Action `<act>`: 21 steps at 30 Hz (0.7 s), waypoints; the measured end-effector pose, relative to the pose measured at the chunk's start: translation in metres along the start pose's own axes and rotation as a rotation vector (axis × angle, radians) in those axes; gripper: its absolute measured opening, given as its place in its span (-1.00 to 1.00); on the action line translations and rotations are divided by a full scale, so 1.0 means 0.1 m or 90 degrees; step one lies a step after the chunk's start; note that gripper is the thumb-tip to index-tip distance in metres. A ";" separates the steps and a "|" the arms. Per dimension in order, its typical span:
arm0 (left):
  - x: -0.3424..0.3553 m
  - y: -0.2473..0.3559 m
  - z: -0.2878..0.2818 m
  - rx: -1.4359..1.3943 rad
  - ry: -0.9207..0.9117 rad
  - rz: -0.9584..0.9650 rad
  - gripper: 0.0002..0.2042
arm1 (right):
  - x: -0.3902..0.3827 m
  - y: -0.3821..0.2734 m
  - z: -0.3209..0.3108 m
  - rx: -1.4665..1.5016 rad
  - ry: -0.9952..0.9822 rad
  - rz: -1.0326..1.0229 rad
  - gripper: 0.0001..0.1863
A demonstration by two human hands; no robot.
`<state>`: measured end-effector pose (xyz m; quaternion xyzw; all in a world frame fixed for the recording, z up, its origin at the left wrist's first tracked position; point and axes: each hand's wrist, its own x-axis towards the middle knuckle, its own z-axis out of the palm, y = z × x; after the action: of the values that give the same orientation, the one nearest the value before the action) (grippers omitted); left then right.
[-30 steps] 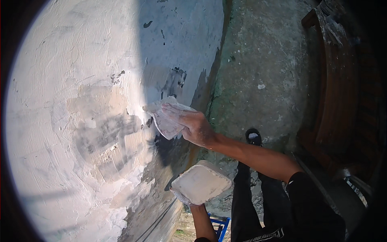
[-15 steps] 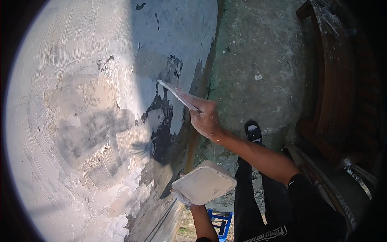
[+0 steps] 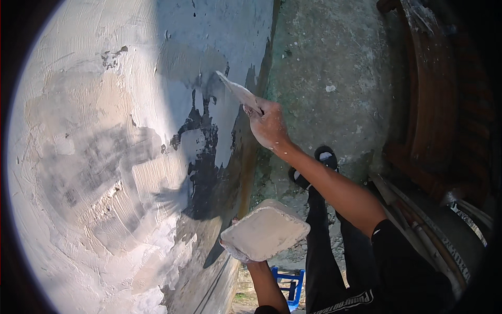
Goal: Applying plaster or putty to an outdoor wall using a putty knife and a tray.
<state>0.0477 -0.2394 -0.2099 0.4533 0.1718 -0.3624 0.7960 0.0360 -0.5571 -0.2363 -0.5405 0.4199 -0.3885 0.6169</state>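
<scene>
My right hand (image 3: 269, 125) grips a flat putty blade (image 3: 238, 92) smeared with white filler, its edge laid against the wall (image 3: 104, 157). The wall is coated in rough white plaster with dark grey bare patches (image 3: 201, 157) just left of the blade. My left hand (image 3: 238, 250) is mostly hidden under a rectangular board (image 3: 265, 231) loaded with pale filler, held low near the wall's base.
A grey-green concrete floor (image 3: 334, 78) lies to the right of the wall. My dark trouser legs and a black shoe (image 3: 324, 157) stand on it. A curved brown wooden piece (image 3: 429, 104) lies at the right. A blue stool frame (image 3: 290, 285) shows below.
My right hand has swept the blade up and to the right along the wall, from the pale middle patch to the shaded upper part. The board of filler stayed low.
</scene>
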 end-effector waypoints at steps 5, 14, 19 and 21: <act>0.03 0.00 0.03 -0.020 -0.100 0.003 -0.39 | 0.47 0.24 0.29 -0.046 0.172 -0.065 -0.51; 0.11 0.12 -0.71 -0.048 -0.028 0.010 -0.39 | 0.03 0.52 0.07 0.036 0.115 0.023 -0.46; 0.19 0.13 -0.79 -0.061 0.009 -0.019 -0.37 | 0.35 0.31 0.38 -0.043 0.188 -0.085 -0.44; 0.14 0.20 -0.85 -0.055 0.005 -0.013 -0.36 | -0.10 0.19 0.52 -0.012 0.085 -0.059 -0.43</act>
<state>0.0762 -0.1670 -0.2512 0.4180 0.1953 -0.3610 0.8105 0.0816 -0.5283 -0.2508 -0.5382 0.4381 -0.4479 0.5637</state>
